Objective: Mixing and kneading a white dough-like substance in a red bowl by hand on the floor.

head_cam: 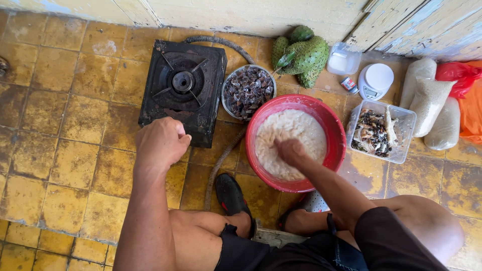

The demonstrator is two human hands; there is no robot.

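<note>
Head view: my right hand (291, 150) is sunk, fingers closed in white pulpy mash, inside the round red plastic basin (335, 128) right of centre; mash looks partly worked. My left hand (160, 143), an empty fist, hovers near the black single-burner gas stove (183, 88).

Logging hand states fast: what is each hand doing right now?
Left hand: closed in a fist, holding nothing visible, by the black stove.
Right hand: plunged into white mixture in the red bowl; grip cannot be told.
</note>
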